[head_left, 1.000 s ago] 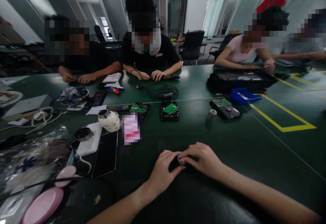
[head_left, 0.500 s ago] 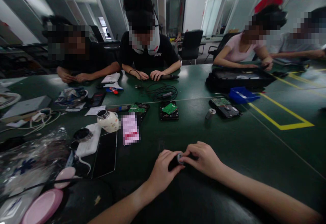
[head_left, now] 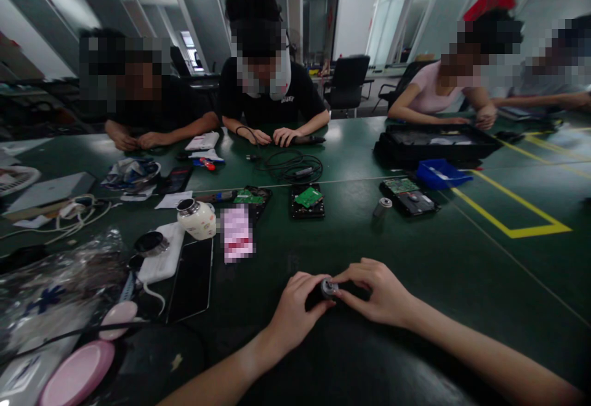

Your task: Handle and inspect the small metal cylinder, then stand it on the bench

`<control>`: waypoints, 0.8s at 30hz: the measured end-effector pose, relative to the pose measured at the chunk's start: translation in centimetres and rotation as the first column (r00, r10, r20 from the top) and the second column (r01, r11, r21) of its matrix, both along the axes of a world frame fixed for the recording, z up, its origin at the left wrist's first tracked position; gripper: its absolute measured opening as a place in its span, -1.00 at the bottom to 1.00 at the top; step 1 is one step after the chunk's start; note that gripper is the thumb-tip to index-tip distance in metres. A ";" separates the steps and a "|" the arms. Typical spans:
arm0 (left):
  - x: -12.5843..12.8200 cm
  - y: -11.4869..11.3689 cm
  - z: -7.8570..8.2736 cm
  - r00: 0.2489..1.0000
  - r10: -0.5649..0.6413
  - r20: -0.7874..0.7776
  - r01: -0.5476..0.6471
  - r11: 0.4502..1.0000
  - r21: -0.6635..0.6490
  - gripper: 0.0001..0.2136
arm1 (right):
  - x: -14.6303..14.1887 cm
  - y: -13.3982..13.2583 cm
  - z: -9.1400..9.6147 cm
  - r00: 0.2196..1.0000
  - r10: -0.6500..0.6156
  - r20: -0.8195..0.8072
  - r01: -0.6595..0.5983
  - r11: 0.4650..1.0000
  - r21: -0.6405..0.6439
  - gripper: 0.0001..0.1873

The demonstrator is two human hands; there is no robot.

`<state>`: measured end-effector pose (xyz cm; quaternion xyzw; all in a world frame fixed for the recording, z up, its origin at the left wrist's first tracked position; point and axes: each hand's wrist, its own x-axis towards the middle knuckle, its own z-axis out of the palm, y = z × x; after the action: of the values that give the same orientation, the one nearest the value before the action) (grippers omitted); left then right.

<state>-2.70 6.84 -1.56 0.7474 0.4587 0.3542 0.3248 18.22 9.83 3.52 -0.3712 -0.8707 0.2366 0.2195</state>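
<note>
A small, round grey metal part (head_left: 329,288) sits between my two hands, just above the near part of the table. My left hand (head_left: 295,301) pinches it from the left between thumb and fingers. From the right, the thumb and forefinger of my right hand (head_left: 381,292) close on its rim. Its end face, with a darker raised centre, points up toward me; its far side is hidden by fingers. Farther back stands a metal cylinder (head_left: 383,206) with a shiny top.
Opened hard drives (head_left: 308,202) with green boards lie in mid-table. At left are a phone (head_left: 190,280), a cream jar (head_left: 197,218), a plastic bag (head_left: 69,295) and pink discs (head_left: 77,374). A black case (head_left: 434,141) and blue tray (head_left: 443,174) stand right; several people sit opposite.
The fingers of my right hand have parted and shifted from the face of the round part to its rim, so the face shows more. My left hand stays nearly still.
</note>
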 end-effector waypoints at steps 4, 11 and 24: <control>0.0 0.0 0.0 1.000 -0.001 -0.008 0.001 1.000 -0.006 -0.66 | -0.2 0.3 0.2 0.999 -0.033 0.002 0.033 0.999 0.039 -0.77; 0.0 0.0 0.1 1.000 0.009 -0.015 -0.009 1.000 0.006 -0.67 | -0.7 0.8 -0.1 0.999 0.035 0.000 -0.035 0.998 0.055 -0.84; -0.1 -0.1 0.1 1.000 0.014 -0.027 -0.015 1.000 -0.026 -0.64 | 5.0 3.4 -5.0 0.979 -0.166 0.122 0.156 0.984 0.087 -0.80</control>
<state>-2.82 6.75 -1.42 0.7446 0.4729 0.3404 0.3257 23.21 13.26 -1.52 -0.4463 -0.8585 0.1600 0.1955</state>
